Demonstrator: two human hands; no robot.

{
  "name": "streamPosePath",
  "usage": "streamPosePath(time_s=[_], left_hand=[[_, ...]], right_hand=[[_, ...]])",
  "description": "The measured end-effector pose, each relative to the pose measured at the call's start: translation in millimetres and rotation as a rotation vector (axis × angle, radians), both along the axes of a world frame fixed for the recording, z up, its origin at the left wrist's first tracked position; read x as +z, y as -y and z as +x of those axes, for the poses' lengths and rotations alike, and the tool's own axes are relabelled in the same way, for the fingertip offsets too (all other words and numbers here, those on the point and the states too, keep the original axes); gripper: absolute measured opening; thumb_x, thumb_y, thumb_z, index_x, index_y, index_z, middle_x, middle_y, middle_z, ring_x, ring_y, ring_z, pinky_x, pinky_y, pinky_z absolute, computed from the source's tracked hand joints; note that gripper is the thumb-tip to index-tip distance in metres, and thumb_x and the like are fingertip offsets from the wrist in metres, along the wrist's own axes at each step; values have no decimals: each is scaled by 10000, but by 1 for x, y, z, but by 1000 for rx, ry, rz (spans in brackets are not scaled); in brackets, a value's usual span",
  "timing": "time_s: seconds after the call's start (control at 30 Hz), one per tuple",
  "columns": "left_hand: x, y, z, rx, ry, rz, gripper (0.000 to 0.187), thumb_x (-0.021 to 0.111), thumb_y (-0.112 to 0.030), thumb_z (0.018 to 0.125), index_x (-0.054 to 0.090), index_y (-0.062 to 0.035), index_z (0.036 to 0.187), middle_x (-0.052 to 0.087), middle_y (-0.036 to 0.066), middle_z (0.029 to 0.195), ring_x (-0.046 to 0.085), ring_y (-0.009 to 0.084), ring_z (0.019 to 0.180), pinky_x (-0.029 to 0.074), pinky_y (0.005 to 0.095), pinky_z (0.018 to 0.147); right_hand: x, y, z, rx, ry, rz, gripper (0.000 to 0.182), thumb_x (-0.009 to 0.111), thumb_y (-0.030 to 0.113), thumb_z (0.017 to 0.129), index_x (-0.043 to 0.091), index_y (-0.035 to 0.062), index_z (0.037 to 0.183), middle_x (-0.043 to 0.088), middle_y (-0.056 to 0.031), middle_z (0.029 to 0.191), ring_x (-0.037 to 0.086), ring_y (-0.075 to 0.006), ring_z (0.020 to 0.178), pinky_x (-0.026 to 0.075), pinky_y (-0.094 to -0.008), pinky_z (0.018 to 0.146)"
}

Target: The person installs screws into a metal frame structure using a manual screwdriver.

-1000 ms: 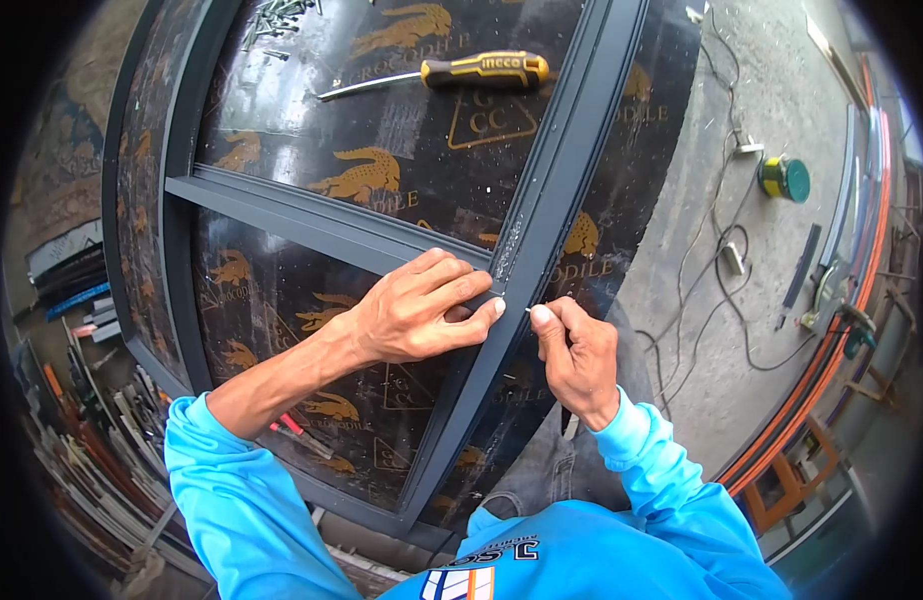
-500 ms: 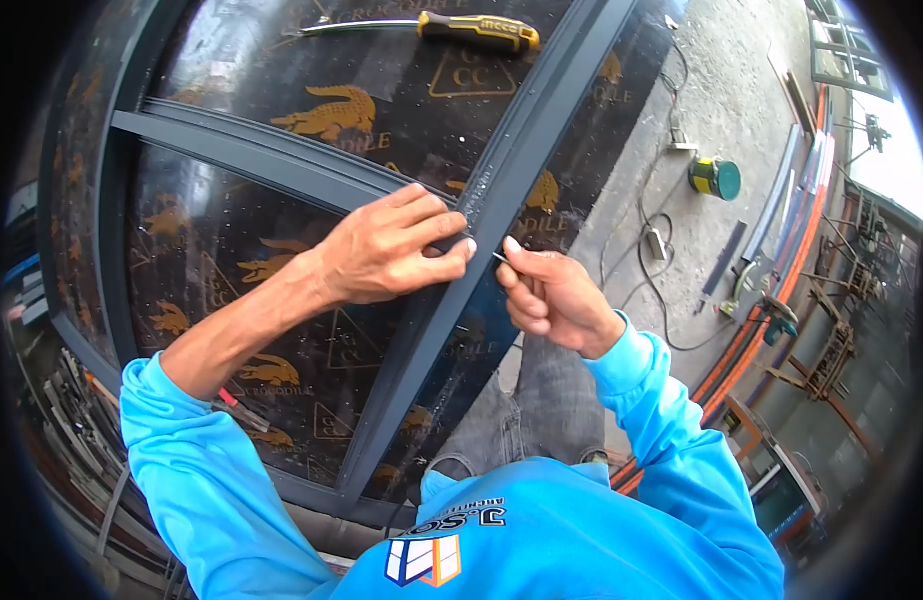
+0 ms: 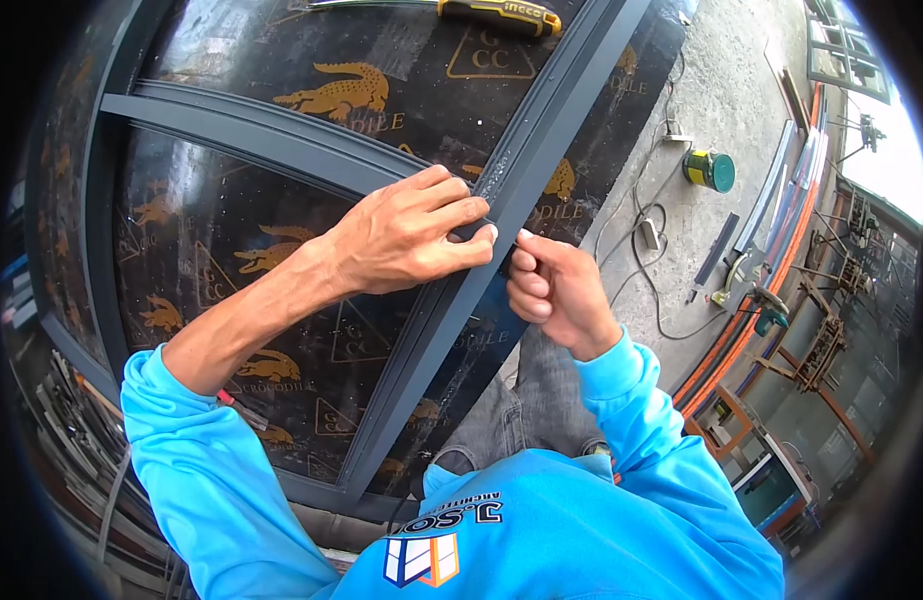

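A dark grey metal frame (image 3: 432,330) with a crossbar (image 3: 272,133) lies on a black board printed with gold crocodiles. My left hand (image 3: 417,232) is bent over the joint where the crossbar meets the long bar, thumb and fingers curled in at the bar's inner edge. What lies between those fingertips is hidden. On the outer side of the same bar, my right hand (image 3: 557,285) is closed in a pinch, its fingertips at the bar's side face. Only a sliver of the small thin metal piece (image 3: 515,243) in that pinch shows.
A yellow-and-black screwdriver (image 3: 502,14) lies on the board beyond my hands. A red-handled tool (image 3: 242,408) is near my left forearm. On the concrete floor at right are a green can (image 3: 709,171), a cable with a socket (image 3: 650,235), a green power tool (image 3: 770,312) and long strips.
My right hand has moved up and slightly right, bringing the small metal piece to the bar's side. The left hand stays at the joint. The whole view has shifted a little.
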State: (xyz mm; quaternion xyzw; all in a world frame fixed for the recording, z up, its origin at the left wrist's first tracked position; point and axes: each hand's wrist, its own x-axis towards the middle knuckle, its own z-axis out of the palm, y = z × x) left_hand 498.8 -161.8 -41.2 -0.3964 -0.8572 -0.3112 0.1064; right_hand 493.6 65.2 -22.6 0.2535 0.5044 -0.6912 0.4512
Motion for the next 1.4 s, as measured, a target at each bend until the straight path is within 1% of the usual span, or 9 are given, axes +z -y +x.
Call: streamPosePath(time_s=[0.13, 0.27, 0.43, 0.47, 0.67, 0.77, 0.83, 1.1, 1.4], left_hand=[[-1, 0, -3, -21, -7, -18, 121, 660, -122, 805, 613, -91, 912, 611, 67, 935, 587, 189, 861, 494, 334, 789], [4, 2, -4, -45, 50, -33, 246, 664, -64, 760, 619, -82, 1002, 615, 76, 950, 592, 205, 866, 490, 338, 785], [21, -4, -4, -8, 256, -153, 489, 669, -7, 702, 558, -60, 1175, 623, 104, 1000, 587, 267, 912, 475, 389, 846], [30, -7, -4, -25, 247, -174, 489, 669, -7, 702, 558, -60, 1175, 623, 104, 1000, 587, 267, 912, 475, 389, 846], [47, -46, 24, 368, 412, -164, 614, 812, -252, 692, 568, -177, 1251, 433, 183, 1344, 499, 363, 1156, 415, 470, 989], [41, -78, 27, 477, 397, -240, 566, 843, -347, 673, 628, -203, 1177, 324, 202, 1434, 394, 390, 1268, 371, 483, 1023], [27, -93, 32, 598, 326, -250, 519, 844, -396, 664, 663, -189, 1104, 304, 214, 1456, 351, 380, 1310, 328, 475, 1048], [11, -113, 36, 701, 15, -324, 473, 817, -533, 654, 680, -221, 982, 385, 141, 1426, 197, 368, 1384, 202, 491, 1110], [10, -105, 37, 686, 17, -319, 181, 841, -137, 623, 725, -188, 751, 428, 28, 1436, 205, 291, 1405, 216, 415, 1135]], right_hand=[[-4, -14, -17, -132, 666, -594, 409, 469, 400, 1004, 558, 48, 815, 510, -4, 552, 451, -84, 425, 315, -222, 376], [44, -15, -44, 494, -349, 494, 562, 450, 502, 993, 620, -20, 1113, 601, -56, 620, 564, -106, 502, 450, -223, 470], [30, 28, -143, 457, -1934, 854, 247, 651, 165, 882, 655, 34, 1091, 675, -133, 809, 669, -224, 716, 521, -369, 642], [27, 50, -165, 737, -1831, 916, 717, 755, 293, 740, 462, 33, 1341, 553, -190, 1231, 466, -351, 1233, 319, -483, 1063], [-19, 88, -217, 1053, -1672, 803, 316, 635, 171, 784, 613, -8, 1043, 624, -207, 1022, 587, -361, 980, 473, -437, 895], [8, 47, -197, 584, -1879, 597, 293, 586, 149, 793, 619, -17, 1032, 620, -226, 1009, 594, -363, 951, 479, -427, 877], [44, -17, -162, 459, -1437, 159, 482, 631, 182, 810, 579, 31, 1265, 602, -250, 1124, 580, -321, 1080, 421, -399, 983], [-52, -204, 24, 227, -629, 15, 328, 702, 142, 869, 668, 41, 1179, 664, -81, 1034, 611, -166, 959, 465, -274, 853], [-73, -179, 42, 190, -627, -13, 327, 698, 223, 868, 685, 78, 1161, 665, -88, 936, 617, -189, 851, 475, -314, 765]])
